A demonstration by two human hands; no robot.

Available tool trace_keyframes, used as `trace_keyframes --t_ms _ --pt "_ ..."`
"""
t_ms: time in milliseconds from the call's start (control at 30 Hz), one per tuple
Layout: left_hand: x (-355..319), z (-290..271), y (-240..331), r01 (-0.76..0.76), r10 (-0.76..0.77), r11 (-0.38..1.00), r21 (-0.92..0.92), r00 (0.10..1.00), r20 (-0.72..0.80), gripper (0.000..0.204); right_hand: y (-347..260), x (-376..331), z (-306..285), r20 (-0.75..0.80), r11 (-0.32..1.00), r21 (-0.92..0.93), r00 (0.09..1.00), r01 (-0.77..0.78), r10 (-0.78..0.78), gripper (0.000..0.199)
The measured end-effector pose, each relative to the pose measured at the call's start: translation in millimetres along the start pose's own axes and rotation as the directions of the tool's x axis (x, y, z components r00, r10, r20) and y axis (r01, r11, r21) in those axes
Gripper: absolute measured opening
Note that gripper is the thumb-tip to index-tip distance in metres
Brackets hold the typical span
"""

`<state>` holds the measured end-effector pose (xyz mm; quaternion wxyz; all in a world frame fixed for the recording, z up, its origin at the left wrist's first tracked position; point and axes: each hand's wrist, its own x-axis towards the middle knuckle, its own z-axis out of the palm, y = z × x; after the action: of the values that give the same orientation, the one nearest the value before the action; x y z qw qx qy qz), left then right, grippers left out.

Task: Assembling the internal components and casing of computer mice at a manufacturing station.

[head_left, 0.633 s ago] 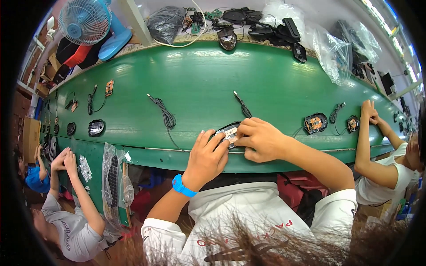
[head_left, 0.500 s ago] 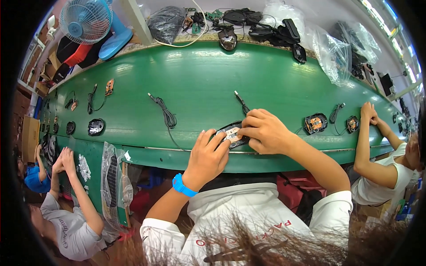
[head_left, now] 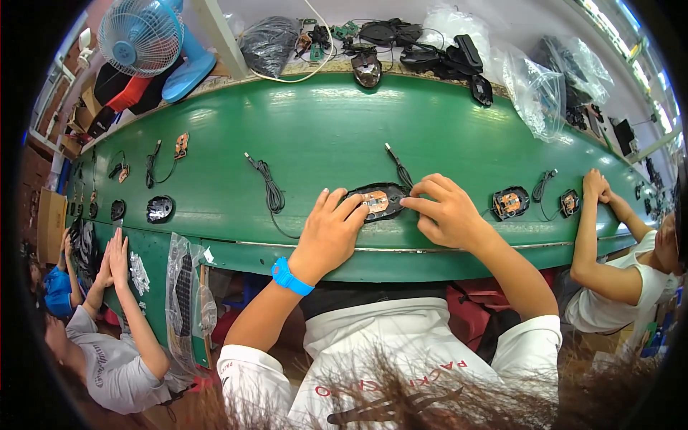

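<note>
In front of me lies an open computer mouse base (head_left: 392, 208), a black shell with an orange-brown circuit board (head_left: 374, 201) in it. My left hand (head_left: 331, 231), with a blue watch on the wrist, grips the shell's left end, its fingertips over the board's edge. At the right end, the thumb and forefinger of my right hand (head_left: 453, 215) pinch the rim; whether they also hold a wire is hidden. A bundled black cable (head_left: 403, 169) runs down behind the right fingers. Left of my hands rests another coiled cable (head_left: 271, 192), its thin lead trailing toward my left hand.
More mouse bases (head_left: 510, 203) and cables lie along the green belt (head_left: 322, 122). Behind it, a shelf holds mouse parts (head_left: 366, 68) and plastic bags (head_left: 534, 93); a blue fan (head_left: 140, 39) stands far left. Co-workers sit at left (head_left: 115, 358) and right (head_left: 609, 276).
My right hand has shifted slightly right, its fingers drawn back from the board to the shell's right end, so more of the board shows. My left hand stays at the left end.
</note>
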<state>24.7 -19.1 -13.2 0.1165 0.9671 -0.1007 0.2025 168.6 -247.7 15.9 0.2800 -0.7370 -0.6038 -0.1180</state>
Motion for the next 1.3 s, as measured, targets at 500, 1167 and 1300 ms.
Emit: trace_keyframes --t_ms 500,1167,1300 --pt "14.0 -14.3 7.5 0.02 -0.012 0.99 -0.139 0.998 0.059 0.037 13.9 -60.6 -35.0 -0.134 0.98 0.012 0.971 -0.198 0.198 0.036" --pt "-25.7 -51.8 244.9 -0.656 0.704 0.402 -0.639 0.668 -0.242 0.025 -221.2 -67.7 155.9 0.574 -0.259 0.804 0.813 -0.535 0.1 0.033" --pt "-42.8 -51.8 250.7 -0.669 0.726 0.38 -0.638 0.643 -0.242 0.026 -222.9 -76.5 152.3 0.598 -0.219 0.793 0.796 -0.569 0.095 0.033"
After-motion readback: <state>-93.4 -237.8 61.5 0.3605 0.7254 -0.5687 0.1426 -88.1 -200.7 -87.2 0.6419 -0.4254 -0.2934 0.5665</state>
